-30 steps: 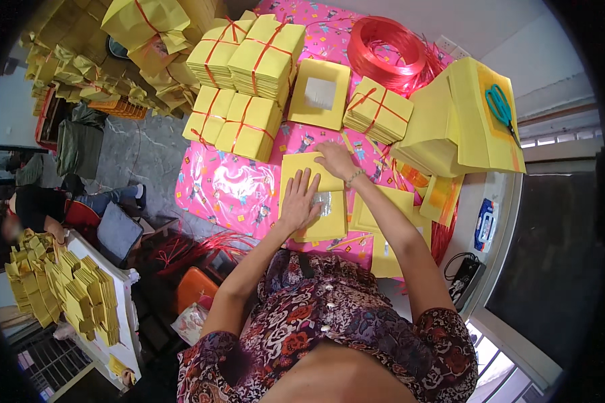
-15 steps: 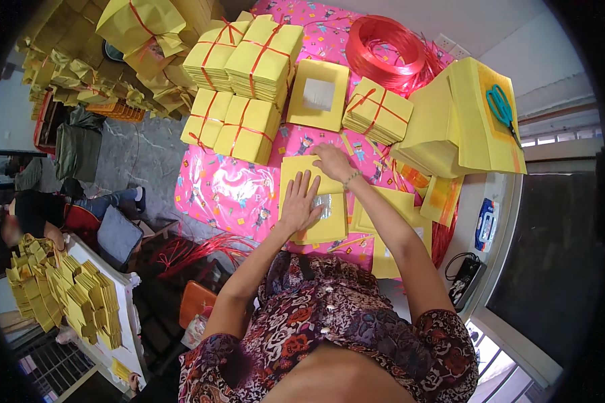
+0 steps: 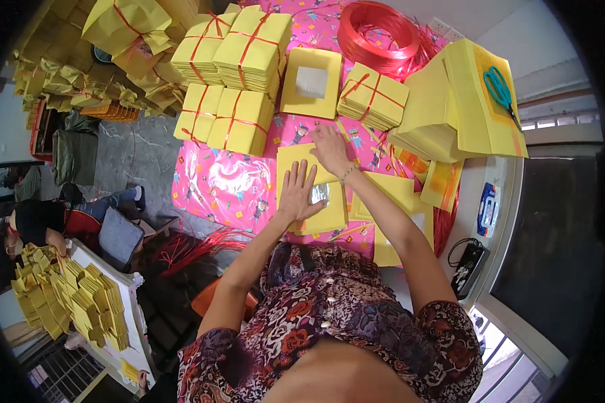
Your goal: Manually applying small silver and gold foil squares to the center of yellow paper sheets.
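Observation:
A yellow paper sheet (image 3: pixel 290 155) with a shiny silver patch lies in front of me on a pink patterned table cover (image 3: pixel 212 180). My left hand (image 3: pixel 299 194) rests flat on it, fingers stretched upward, the thumb beside the silver patch. At the sheet's far right corner is my right hand (image 3: pixel 331 150), its fingers apart and slightly bent, with nothing seen in them. Other yellow sheets (image 3: pixel 388 193) lie under and beside my right forearm. Beyond my hands lies a yellow sheet with a pale rectangular patch (image 3: pixel 311 82).
Yellow paper bundles (image 3: pixel 254 50) tied with red ribbon stand at the back. Right of them are another tied bundle (image 3: pixel 374 97), a red ribbon coil (image 3: pixel 376 40), and a tall yellow paper stack (image 3: pixel 427 101) with teal-handled scissors (image 3: pixel 499 87). A person (image 3: pixel 40 218) sits at a white table at left.
My right hand has shifted slightly toward the far edge of the sheet, its fingers stretched further. The left hand stays on the sheet. The whole view has tilted a little.

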A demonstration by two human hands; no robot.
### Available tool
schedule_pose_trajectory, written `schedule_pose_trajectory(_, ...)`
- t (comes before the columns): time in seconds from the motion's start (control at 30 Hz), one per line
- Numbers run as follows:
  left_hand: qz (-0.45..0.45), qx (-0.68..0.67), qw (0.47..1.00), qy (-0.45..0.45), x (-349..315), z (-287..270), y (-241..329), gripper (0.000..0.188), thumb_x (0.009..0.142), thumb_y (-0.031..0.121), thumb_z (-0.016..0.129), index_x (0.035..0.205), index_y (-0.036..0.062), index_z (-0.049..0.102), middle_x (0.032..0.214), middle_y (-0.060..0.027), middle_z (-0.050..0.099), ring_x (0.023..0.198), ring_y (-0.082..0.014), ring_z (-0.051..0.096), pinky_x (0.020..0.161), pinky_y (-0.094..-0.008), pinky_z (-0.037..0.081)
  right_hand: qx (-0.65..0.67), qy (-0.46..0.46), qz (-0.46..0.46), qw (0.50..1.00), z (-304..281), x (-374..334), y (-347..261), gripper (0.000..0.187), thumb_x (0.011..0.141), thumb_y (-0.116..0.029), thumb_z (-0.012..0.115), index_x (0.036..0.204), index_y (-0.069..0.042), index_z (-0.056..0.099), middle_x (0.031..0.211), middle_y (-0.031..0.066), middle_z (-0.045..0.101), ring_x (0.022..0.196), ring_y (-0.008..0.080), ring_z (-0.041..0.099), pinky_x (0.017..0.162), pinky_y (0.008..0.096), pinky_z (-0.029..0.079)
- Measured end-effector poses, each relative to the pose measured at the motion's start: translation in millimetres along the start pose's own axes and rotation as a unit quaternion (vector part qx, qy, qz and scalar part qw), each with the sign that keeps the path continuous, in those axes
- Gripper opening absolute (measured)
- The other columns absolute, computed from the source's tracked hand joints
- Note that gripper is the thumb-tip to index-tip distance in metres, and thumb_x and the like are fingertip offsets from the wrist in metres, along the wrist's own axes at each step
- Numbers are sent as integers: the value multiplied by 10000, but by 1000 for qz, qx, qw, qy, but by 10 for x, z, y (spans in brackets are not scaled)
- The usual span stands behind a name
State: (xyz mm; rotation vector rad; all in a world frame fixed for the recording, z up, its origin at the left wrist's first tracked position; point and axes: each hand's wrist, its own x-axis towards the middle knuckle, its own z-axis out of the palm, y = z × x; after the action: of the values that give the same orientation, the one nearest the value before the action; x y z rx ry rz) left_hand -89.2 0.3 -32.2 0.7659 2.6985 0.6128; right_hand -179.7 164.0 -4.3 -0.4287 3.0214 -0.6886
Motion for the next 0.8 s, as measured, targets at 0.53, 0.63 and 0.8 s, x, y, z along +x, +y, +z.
schedule_pose_trajectory(0.53,2,21,1000,-14,24,57,-43,1048,750,662,592,1526,84,188,1568,-251,109,1448,-452,57,1153,-567,94,110,-55,114,986,281,-831,-120,187,794,-99,685,897,-37,542,906,154,543,900,357,570,773,438,476)
schedule_pose_trajectory(0.63,14,9,1000,-9,39,62,-57,1042,757,653,591,1529,88,180,1568,-252,103,1450,-450,52,1153,-568,91,118,-39,113,986,292,-838,-68,187,796,-103,687,892,-42,539,884,146,535,878,351,566,768,436,472)
schedule_pose_trajectory(0.8,45,-45,998,-3,-6,68,-220,1031,745,589,622,1532,91,180,1572,-248,99,1453,-443,55,1160,-553,86,154,-80,129,976,222,-837,-61,190,819,-126,677,915,-41,538,958,157,549,947,351,578,799,445,471)
